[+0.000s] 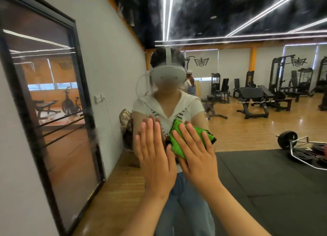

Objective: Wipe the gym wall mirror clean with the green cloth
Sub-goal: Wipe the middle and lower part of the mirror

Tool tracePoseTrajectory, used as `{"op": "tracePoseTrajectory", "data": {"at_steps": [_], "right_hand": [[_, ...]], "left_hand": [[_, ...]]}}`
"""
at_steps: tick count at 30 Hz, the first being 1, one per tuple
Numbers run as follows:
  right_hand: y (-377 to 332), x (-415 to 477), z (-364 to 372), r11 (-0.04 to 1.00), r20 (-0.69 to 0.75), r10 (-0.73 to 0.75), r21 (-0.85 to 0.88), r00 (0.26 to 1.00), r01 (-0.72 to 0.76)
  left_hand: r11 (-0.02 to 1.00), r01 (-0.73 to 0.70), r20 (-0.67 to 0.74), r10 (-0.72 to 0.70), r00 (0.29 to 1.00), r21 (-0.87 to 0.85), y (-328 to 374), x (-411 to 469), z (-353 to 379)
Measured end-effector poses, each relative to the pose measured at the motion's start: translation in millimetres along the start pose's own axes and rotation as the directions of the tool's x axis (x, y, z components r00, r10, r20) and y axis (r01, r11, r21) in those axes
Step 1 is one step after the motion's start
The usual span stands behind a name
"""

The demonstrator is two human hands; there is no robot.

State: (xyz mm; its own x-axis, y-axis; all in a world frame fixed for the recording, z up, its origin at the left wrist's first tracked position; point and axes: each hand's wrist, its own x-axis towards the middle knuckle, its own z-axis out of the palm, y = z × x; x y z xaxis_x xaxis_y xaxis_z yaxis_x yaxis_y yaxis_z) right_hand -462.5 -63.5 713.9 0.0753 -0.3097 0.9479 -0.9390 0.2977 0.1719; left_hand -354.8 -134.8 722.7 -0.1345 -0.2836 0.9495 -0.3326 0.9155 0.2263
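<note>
Gym interior reflected in a large wall mirror: smooth glass, slightly hazy and smeared above the fingers. Pressed flat against the glass, left hand, fingers straight and close together, holding nothing, tips meeting their own reflection. Just right of those fingers, right hand, fingers spread and straight, pinning a green cloth to the mirror. Cloth fluffy, folded into a thick pad with a dark edge, bunched under and between the right fingers, sticking out past the index finger toward the left hand. Behind the fingers in the reflection, a person in a white short-sleeved top, blue jeans and a white headset. Far right of the fingers, black padded weight benches on glossy wooden floor; lower right, black rubber mat with a barbell and loose plates. Left of the fingers, grey wall with a white socket and a tall dark-framed glass panel reflecting exercise bikes. Overhead, dark marbled ceiling crossed by white light strips.
</note>
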Motion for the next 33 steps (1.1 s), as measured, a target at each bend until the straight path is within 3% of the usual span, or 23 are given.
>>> {"op": "tracePoseTrajectory", "data": {"at_steps": [11,16,20,25,27,31,33], "right_hand": [[96,-17,-41,1.0,0.01,-0.022,-0.021,1.0,0.022],[138,-23,-57,0.996,-0.001,-0.018,-0.083,1.0,0.018],[146,-15,-67,0.993,-0.058,0.106,-0.055,0.993,-0.109],[113,3,-51,0.94,-0.146,0.342,0.034,0.928,-0.341],[108,1,-47,0.951,-0.135,0.308,0.027,0.942,-0.308],[127,-17,-54,0.997,-0.037,0.059,-0.042,0.998,-0.061],[140,-21,-62,0.998,-0.001,0.012,-0.062,1.0,-0.012]], "left_hand": [[0.985,-0.152,0.047,0.148,0.988,0.085,77,6,49],[0.964,-0.168,0.045,0.162,0.986,0.205,83,6,70],[0.957,-0.191,0.031,0.189,0.981,0.217,81,5,72],[0.961,-0.205,0.05,0.2,0.979,0.187,80,6,70],[0.962,-0.205,0.059,0.198,0.978,0.181,80,6,70],[0.967,-0.196,0.064,0.187,0.98,0.165,81,7,69],[0.97,-0.193,0.068,0.185,0.98,0.146,82,7,68]]}}
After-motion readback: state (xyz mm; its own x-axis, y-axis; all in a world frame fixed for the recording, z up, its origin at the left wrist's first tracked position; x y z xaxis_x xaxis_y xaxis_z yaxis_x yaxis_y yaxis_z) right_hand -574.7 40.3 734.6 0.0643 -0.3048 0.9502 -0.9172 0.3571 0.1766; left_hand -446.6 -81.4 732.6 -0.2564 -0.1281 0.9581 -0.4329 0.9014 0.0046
